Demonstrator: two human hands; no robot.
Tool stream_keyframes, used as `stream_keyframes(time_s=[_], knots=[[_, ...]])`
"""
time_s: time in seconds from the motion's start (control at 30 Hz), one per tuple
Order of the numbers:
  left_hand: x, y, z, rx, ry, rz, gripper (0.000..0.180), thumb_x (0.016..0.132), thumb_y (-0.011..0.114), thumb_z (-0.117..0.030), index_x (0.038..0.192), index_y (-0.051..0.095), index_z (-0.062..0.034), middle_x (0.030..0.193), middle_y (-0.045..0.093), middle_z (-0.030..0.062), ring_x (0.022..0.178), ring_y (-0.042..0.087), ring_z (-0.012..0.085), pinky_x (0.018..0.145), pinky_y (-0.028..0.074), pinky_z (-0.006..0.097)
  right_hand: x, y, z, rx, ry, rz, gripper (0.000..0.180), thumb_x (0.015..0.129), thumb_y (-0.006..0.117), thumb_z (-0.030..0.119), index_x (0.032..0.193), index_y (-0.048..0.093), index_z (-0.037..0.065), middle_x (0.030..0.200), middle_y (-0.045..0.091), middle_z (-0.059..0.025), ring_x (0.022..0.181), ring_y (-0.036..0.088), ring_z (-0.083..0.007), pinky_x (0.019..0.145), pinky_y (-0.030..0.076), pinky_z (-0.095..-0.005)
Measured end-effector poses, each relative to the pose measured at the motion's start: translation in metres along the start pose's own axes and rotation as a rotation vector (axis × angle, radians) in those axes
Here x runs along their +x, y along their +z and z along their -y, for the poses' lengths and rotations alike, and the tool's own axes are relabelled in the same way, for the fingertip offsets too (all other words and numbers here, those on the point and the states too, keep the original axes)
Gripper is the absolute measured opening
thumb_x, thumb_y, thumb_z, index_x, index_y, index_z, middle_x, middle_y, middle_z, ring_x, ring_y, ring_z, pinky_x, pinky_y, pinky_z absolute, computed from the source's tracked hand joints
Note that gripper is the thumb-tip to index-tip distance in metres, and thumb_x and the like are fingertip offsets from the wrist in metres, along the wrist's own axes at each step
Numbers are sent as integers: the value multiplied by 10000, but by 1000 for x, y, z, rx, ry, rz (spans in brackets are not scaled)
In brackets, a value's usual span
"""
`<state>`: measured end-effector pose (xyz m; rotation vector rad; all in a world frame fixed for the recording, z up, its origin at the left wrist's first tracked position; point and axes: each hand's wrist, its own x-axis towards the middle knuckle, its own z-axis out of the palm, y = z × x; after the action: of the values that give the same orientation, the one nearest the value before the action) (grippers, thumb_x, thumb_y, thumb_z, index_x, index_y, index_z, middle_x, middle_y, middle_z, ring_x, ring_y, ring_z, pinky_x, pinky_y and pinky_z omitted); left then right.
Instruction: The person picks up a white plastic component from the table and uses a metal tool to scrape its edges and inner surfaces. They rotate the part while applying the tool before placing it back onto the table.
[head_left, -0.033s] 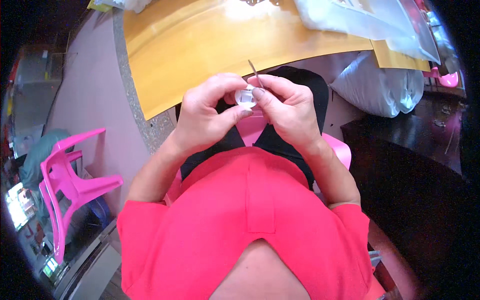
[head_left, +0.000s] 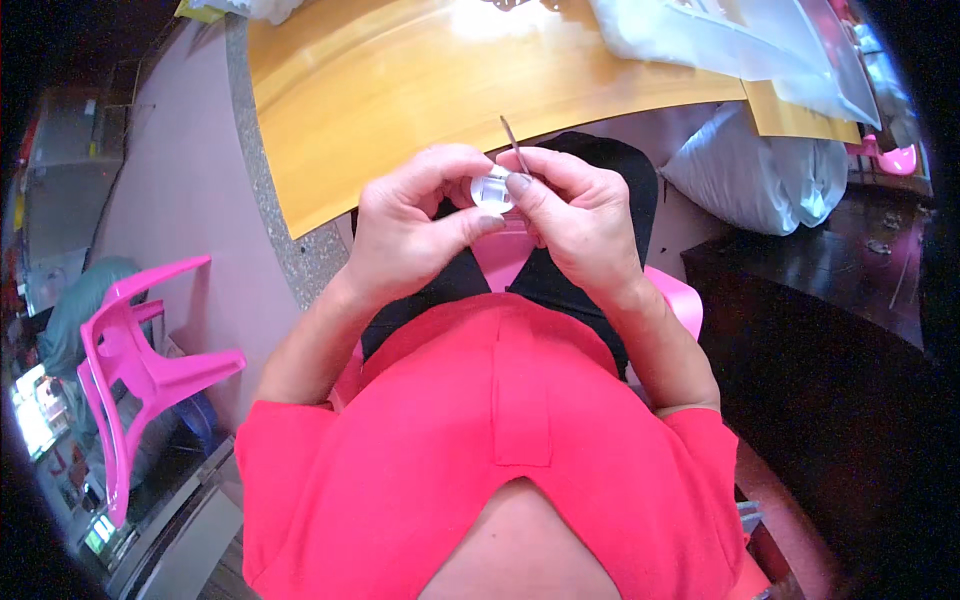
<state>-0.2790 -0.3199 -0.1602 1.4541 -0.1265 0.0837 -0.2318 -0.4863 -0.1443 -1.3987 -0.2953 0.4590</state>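
Note:
Between my two hands, above my lap, is a small round white plastic piece (head_left: 491, 195) with a squarish recess in its face. My left hand (head_left: 415, 220) pinches it between thumb and fingers from the left. My right hand (head_left: 588, 222) is closed around a thin, dark, pointed metal tool (head_left: 509, 133), whose tip sticks up and away past the fingers. The right thumb rests at the right edge of the white piece. The tool's lower end is hidden in the right hand.
A yellow-brown tabletop (head_left: 400, 110) lies just beyond my hands. A translucent plastic bin (head_left: 720, 45) stands on it at the far right. Below it sits a stuffed pale sack (head_left: 765, 170). To the left is a pink plastic chair (head_left: 150, 365); a dark surface (head_left: 810, 270) lies right.
The white piece has turned slightly in my left fingers, and the left thumb has shifted a little. The tool's tip has moved slightly up and to the right.

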Motion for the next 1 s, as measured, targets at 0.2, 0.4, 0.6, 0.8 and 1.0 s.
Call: stream_keyframes(time_s=[0.2, 0.4, 0.6, 0.8, 1.0], knots=[[-11, 1, 4, -270, -105, -129, 384, 812, 669, 35, 1180, 561, 43, 1088, 628, 104, 987, 605, 164, 879, 507, 296, -2, 17, 1, 78, 34, -76, 183, 899, 573, 48, 1034, 635, -57, 906, 668, -52, 815, 602, -84, 718, 498, -224], [-12, -17, 10, -223, -92, -93, 380, 829, 649, 27, 1200, 571, 21, 1036, 648, 79, 962, 601, 136, 863, 496, 266, -9, -2, -5, -554, -283, 61, 342, 888, 500, -37, 1223, 560, -12, 762, 623, -56, 679, 580, -90, 628, 464, -211], [-10, -23, 12, -269, -112, -78, 338, 832, 647, 24, 1167, 602, 13, 1040, 650, 68, 953, 601, 131, 860, 492, 254, -17, -7, -10, -819, -438, 205, 477, 764, 557, -61, 1235, 529, 10, 693, 560, -141, 611, 585, -296, 554, 478, -384], [-11, -25, 12, -223, -63, -20, 328, 839, 640, 19, 1165, 598, 22, 1050, 634, 80, 976, 600, 139, 871, 493, 260, -14, -5, -12, -877, -483, 217, 497, 748, 559, -48, 1240, 521, 14, 682, 545, -131, 600, 580, -284, 548, 480, -385], [-13, -28, 8, -194, -78, 6, 327, 843, 636, 19, 1167, 595, 25, 1057, 628, 81, 988, 598, 143, 882, 492, 265, -14, -5, -11, -894, -475, 249, 505, 743, 561, -39, 1243, 516, 17, 687, 546, -129, 608, 585, -287, 548, 481, -390]])
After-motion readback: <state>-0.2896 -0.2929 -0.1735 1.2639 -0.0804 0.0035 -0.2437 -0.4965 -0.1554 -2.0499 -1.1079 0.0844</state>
